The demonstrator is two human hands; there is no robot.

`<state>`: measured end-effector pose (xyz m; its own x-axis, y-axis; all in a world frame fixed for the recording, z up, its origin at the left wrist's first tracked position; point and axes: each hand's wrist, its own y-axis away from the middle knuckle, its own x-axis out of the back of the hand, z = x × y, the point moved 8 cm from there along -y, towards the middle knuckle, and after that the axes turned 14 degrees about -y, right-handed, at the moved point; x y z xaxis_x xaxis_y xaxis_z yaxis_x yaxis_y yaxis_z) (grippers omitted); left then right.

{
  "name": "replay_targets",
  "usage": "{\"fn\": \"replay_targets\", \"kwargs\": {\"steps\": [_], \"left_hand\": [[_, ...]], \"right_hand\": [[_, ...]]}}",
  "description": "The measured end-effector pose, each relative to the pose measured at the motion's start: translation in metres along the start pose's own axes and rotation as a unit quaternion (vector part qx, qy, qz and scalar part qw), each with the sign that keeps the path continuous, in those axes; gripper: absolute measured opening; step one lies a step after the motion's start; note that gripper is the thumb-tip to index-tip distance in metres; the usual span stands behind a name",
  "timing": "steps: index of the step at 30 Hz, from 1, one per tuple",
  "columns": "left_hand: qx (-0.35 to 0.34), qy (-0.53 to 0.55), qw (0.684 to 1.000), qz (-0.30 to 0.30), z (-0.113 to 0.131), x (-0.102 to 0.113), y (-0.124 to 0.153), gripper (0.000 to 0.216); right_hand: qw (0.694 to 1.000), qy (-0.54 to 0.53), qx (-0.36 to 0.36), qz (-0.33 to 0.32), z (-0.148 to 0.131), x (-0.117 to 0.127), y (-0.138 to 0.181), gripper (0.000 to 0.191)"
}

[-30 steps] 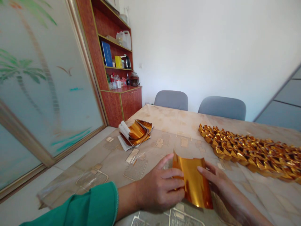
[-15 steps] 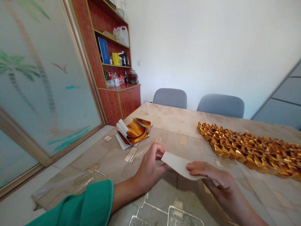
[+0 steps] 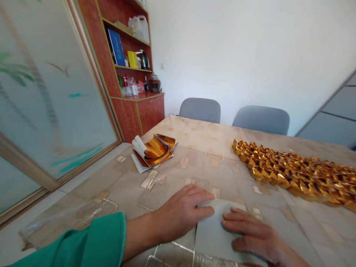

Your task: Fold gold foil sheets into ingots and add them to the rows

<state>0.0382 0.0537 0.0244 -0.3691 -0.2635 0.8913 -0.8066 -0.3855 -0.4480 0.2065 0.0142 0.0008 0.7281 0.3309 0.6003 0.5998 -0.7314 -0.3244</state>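
A pale paper sheet (image 3: 213,237) lies on the table in front of me, white side up, its lower part running out of the bottom of the view. My left hand (image 3: 186,209) rests on its upper left edge, fingers stretched out and thumb a little apart. On the sheet's right side lies my right hand (image 3: 251,230), palm down with the fingers extended and slightly spread. Neither hand grips anything. Further off to the left is a loose, curled stack of gold foil paper (image 3: 155,152) with white backs.
Many folded gold foil pieces (image 3: 292,172) stand in rows on the right of the patterned tablecloth (image 3: 111,181). Two grey chairs (image 3: 199,110) are behind the table. A red-brown cabinet (image 3: 151,115) with shelves stands beyond, next to a frosted sliding door (image 3: 55,111) on the left.
The sheet was held up and bent between both hands; now it lies flat on the table. Both hands have come down and their fingers have straightened. The view has shifted slightly.
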Motion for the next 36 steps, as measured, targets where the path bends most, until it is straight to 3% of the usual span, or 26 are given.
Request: {"fn": "replay_targets", "kwargs": {"steps": [4, 7, 11, 17, 21, 25, 28, 32, 36], "left_hand": [[-0.060, -0.022, 0.998, -0.001, 0.017, -0.004, 0.005, 0.020], [-0.051, -0.022, 0.998, 0.002, 0.021, -0.005, 0.010, 0.022], [-0.034, 0.010, 0.999, -0.031, 0.022, -0.008, 0.014, 0.025], [-0.001, 0.052, 0.995, -0.085, 0.018, -0.010, 0.018, 0.033], [0.047, 0.108, 0.991, -0.067, 0.011, -0.010, 0.017, 0.013], [0.143, 0.151, 0.977, -0.050, -0.004, -0.014, 0.018, 0.004], [0.191, 0.152, 0.969, -0.040, -0.011, -0.015, 0.019, 0.017], [0.156, 0.112, 0.981, -0.012, -0.007, -0.009, 0.018, 0.057], [0.098, 0.030, 0.993, -0.060, 0.004, -0.017, 0.020, 0.052]], "right_hand": [[0.998, 0.003, 0.002, -0.066, -0.021, -0.009, -0.014, 0.029], [0.996, 0.009, -0.005, -0.088, -0.034, -0.009, -0.026, 0.031], [0.992, -0.002, -0.043, -0.118, -0.030, -0.010, -0.024, 0.036], [0.996, -0.011, -0.079, -0.034, -0.023, 0.016, -0.012, 0.052], [0.993, -0.027, -0.111, -0.029, -0.022, 0.020, -0.006, 0.041], [0.986, -0.043, -0.158, -0.004, -0.007, 0.018, -0.004, 0.016], [0.978, -0.031, -0.203, 0.037, 0.006, 0.015, -0.010, 0.034], [0.975, -0.003, -0.210, 0.075, 0.012, 0.010, -0.021, 0.036], [0.974, 0.041, -0.200, 0.099, 0.016, 0.010, -0.024, 0.027]]}}
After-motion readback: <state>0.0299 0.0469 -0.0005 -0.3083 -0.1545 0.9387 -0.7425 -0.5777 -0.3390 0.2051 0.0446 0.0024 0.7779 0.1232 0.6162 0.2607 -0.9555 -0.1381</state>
